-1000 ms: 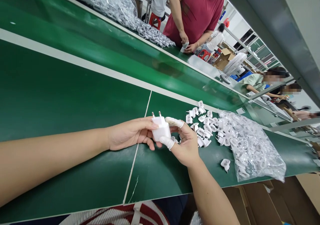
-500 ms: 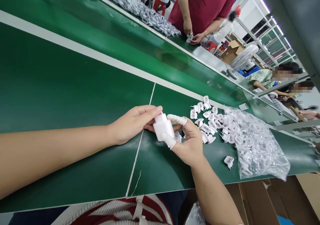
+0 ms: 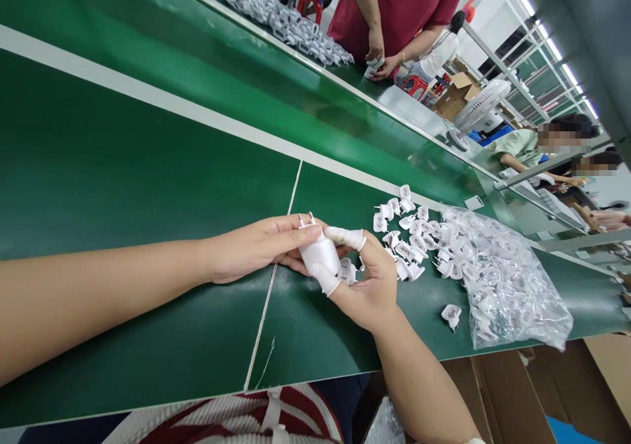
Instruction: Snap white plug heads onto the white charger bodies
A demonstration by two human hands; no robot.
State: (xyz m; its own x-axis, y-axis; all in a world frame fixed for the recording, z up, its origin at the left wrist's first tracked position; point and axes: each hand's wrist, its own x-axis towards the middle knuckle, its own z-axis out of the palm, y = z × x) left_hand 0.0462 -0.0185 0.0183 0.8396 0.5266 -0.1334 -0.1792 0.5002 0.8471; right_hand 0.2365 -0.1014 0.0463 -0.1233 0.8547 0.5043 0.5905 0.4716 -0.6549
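Between both hands is a white two-pin plug charger (image 3: pixel 319 255), its metal pins pointing up and away from me. My left hand (image 3: pixel 269 244) grips its pin end, with the thumb across the top. My right hand (image 3: pixel 369 276) is closed on the charger's body from the other side; white finger cots cover its thumb and forefinger. Just beyond the charger, a white plug piece (image 3: pixel 348 271) lies near my right fingers. More loose white plug pieces (image 3: pixel 409 250) are scattered on the green worktop (image 3: pixel 162 188) to the right.
A clear plastic bag (image 3: pixel 517 293) full of white plug pieces lies at the right, with a single piece (image 3: pixel 451 315) before it. Across a raised divider, a person in a red shirt (image 3: pixel 394 17) handles a white part beside a heap of white parts (image 3: pixel 300 33). Cardboard boxes (image 3: pixel 507 391) stand below the edge.
The charger has tilted in my hands, so both pins now show. My left thumb has moved onto its top near the pins.
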